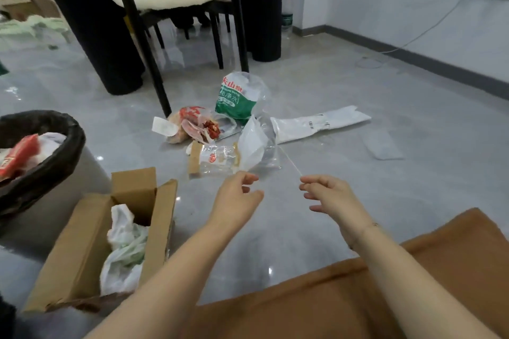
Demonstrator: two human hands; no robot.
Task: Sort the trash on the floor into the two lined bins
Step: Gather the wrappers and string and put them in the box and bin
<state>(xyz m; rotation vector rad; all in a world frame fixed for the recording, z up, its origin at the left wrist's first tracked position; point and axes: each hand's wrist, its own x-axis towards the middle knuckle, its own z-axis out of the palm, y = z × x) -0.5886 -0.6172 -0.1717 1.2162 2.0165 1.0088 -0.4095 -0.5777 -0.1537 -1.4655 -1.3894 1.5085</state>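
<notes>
Trash lies in a heap on the grey floor: a green-and-white water pack wrap [236, 100], a red snack bag [194, 124], a clear wrapper with brown ends [217, 160], a clear and white plastic bag [256, 143] and a long white mailer bag [316, 124]. My right hand [326, 191] pinches a thin white strip [290, 162] that runs up to the plastic bag. My left hand [238, 191] hovers just below that bag's lower corner, fingers loosely curled, holding nothing I can see. A black-lined bin [59, 143] at the left holds red packaging. A cardboard box [80, 245] holds a white-green bag.
Black chair legs [154, 69] and thick black table legs [110, 44] stand behind the heap. A flat clear sheet [382, 146] lies to the right. A water bottle [286, 8] stands by the wall, with a white cable [429, 30] nearby. Brown fabric [330, 303] covers the near right.
</notes>
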